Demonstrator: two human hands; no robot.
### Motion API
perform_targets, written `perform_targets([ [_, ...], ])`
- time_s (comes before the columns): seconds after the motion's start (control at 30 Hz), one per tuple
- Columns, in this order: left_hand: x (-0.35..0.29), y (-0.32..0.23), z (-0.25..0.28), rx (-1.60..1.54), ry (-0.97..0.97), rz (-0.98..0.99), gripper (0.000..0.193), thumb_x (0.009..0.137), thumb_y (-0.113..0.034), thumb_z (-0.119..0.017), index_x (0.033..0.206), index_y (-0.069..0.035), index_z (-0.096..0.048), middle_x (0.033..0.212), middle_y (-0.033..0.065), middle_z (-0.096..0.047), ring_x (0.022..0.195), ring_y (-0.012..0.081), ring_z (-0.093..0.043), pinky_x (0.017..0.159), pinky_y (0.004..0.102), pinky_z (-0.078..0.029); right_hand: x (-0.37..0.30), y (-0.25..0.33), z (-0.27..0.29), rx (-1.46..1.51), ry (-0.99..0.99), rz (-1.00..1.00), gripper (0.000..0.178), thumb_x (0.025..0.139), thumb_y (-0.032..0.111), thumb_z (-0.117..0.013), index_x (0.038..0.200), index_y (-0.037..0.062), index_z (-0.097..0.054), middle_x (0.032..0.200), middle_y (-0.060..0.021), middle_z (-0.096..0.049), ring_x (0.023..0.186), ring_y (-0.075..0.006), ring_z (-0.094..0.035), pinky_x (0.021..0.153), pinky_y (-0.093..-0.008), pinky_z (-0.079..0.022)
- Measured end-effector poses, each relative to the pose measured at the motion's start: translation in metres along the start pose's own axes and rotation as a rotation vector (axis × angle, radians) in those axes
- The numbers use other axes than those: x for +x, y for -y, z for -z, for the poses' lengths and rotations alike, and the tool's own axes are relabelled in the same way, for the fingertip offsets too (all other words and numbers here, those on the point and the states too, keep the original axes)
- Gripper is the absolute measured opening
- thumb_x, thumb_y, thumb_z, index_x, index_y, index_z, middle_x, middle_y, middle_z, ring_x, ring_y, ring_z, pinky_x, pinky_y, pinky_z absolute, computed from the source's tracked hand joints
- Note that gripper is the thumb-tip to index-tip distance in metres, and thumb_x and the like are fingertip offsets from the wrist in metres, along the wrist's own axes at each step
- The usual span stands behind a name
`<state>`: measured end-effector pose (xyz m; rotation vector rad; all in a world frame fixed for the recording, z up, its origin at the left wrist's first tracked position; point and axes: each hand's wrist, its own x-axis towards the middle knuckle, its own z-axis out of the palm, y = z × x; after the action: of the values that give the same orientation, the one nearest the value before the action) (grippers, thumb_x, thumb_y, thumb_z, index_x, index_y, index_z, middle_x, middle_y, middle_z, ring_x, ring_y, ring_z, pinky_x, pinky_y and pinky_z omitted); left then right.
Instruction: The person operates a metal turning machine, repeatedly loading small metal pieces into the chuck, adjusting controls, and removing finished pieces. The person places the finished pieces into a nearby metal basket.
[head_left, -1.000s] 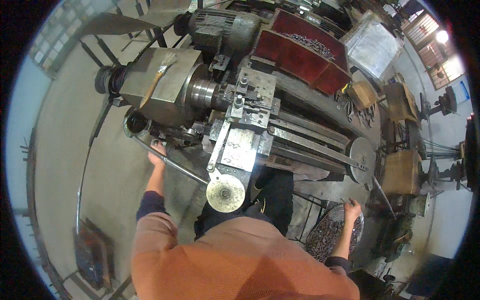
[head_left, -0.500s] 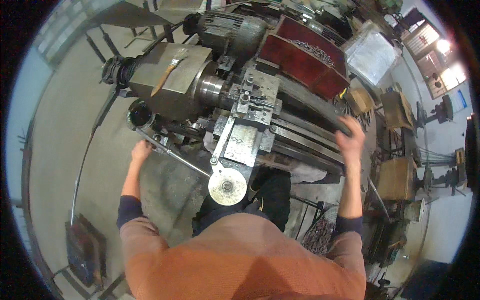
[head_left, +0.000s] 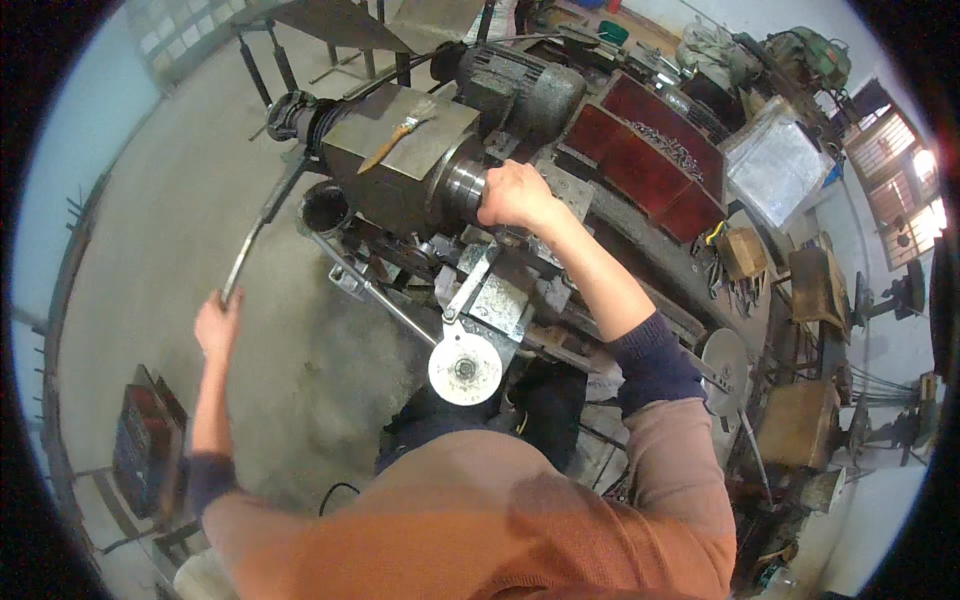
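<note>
My left hand is wrapped round the end of a long metal lever, which runs up to the rear left end of a small lathe. My right hand is closed at the front of the lathe's round steel chuck. Whatever the right fingers hold there is hidden behind the hand. Below my right forearm lies the tool slide, partly covered by the arm. A round white handwheel sits at its near end. A wooden-handled paintbrush rests on the grey headstock cover.
A red metal bin with small metal parts stands behind the lathe bed, beside an electric motor. A slanting rod crosses in front of the headstock. To the right are a cardboard box and several hand tools.
My left hand has gone from the machine's front out to the long lever, whose end is now higher. My right hand has swung left from over the bed to the chuck. The view has shifted.
</note>
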<state>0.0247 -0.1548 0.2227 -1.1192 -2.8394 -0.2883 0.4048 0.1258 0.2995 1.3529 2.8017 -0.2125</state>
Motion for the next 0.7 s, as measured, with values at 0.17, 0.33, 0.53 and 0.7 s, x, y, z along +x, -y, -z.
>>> perform_targets([
  [0.17,-0.034,-0.023,-0.003,0.009,-0.053,-0.054,0.041,0.077,-0.044,-0.059,0.08,-0.003,-0.055,0.069,0.0181,-0.06,0.069,0.0376,-0.06,0.061,0.046,-0.046,-0.01,0.0,0.004,-0.157,-0.102,0.048,0.029,0.056,0.024,-0.062,0.077,0.0051,-0.067,0.082,-0.0137,-0.064,0.091,-0.0291,-0.055,0.077,-0.0385,-0.045],
  [0.33,-0.045,-0.072,0.035,0.221,-0.063,-0.345,0.03,0.076,-0.024,-0.064,0.095,-0.001,-0.06,0.078,0.0167,-0.063,0.075,0.0358,-0.061,0.065,0.0414,-0.049,-0.1,-0.031,-0.014,0.408,-0.668,0.455,0.036,0.053,0.018,-0.057,0.086,0.0084,-0.068,0.094,-0.0087,-0.064,0.089,-0.0283,-0.051,0.079,-0.0383,-0.043],
  [0.53,-0.1,-0.238,0.069,-0.952,0.427,-1.0,0.025,0.077,-0.009,-0.063,0.1,0.003,-0.061,0.089,0.0121,-0.066,0.081,0.0168,-0.063,0.074,0.0289,-0.049,-0.197,-0.019,-0.052,0.939,-0.595,0.422,0.048,0.047,0.009,-0.054,0.092,0.0074,-0.069,0.102,-0.0092,-0.064,0.086,-0.0271,-0.052,0.081,-0.0358,-0.042],
  [0.7,-0.146,-0.314,0.042,-1.254,0.76,-1.29,0.025,0.079,-0.007,-0.061,0.102,0.003,-0.06,0.079,0.0118,-0.065,0.072,0.0148,-0.063,0.065,0.0276,-0.049,-0.222,-0.023,-0.067,0.966,-0.636,0.423,0.037,0.062,0.024,-0.059,0.092,0.0043,-0.069,0.104,-0.011,-0.063,0.087,-0.0277,-0.053,0.08,-0.0366,-0.042],
])
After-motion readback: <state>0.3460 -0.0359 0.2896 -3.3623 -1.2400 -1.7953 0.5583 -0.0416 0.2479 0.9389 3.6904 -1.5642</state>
